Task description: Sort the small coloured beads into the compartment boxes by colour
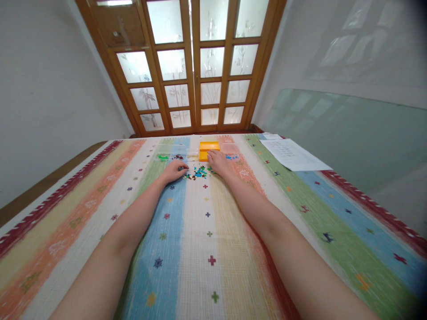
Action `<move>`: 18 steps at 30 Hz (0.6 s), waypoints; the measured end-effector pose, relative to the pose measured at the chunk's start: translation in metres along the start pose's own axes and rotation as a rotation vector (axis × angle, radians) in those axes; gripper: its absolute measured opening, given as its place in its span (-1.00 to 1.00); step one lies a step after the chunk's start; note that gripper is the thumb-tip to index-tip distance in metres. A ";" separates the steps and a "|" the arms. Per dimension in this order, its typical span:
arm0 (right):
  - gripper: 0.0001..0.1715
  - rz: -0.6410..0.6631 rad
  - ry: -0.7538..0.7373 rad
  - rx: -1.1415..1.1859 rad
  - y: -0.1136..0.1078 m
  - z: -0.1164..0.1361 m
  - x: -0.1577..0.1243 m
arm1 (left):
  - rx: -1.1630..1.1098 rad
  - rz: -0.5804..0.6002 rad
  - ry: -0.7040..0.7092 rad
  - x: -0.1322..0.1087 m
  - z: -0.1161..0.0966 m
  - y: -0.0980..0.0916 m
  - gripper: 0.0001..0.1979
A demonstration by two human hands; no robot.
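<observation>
Small blue, green and dark brown pieces [200, 172] lie in a loose pile on the striped cloth. At the pile's left edge is my left hand [175, 171], its thumb and fingers curled together; what they hold, if anything, is too small to name. My right hand [217, 162] reaches over the front right part of a yellow box [209, 145], fingers bent down; their tips are too small to read. Clear trays flank the box: green pieces [163, 157] and dark brown pieces [178, 157] sit to its left, blue pieces [231, 157] to its right.
A striped, patterned tablecloth [196, 249] covers the table. Written paper sheets [293, 154] lie at the back right. Beyond the table's far edge stand wooden doors with glass panes [211, 60], between pale walls.
</observation>
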State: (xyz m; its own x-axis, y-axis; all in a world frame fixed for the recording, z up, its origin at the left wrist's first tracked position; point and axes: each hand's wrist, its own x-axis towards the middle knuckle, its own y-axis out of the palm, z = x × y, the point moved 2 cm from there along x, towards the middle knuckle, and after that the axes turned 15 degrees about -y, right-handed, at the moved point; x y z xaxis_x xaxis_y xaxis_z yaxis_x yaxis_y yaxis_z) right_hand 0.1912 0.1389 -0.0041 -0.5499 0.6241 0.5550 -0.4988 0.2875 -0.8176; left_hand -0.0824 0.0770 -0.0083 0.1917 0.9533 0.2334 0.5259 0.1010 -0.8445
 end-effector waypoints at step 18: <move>-0.59 -0.014 -0.103 0.029 0.011 0.004 -0.002 | 0.030 0.155 0.123 -0.007 -0.036 -0.004 -0.86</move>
State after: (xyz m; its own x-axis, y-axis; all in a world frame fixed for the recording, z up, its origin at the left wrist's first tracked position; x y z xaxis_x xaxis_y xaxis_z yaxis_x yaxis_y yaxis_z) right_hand 0.1843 0.1377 -0.0133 -0.6079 0.5421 0.5801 -0.5252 0.2734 -0.8059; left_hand -0.0561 0.0596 0.0105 0.3694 0.9162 0.1556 0.4579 -0.0338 -0.8884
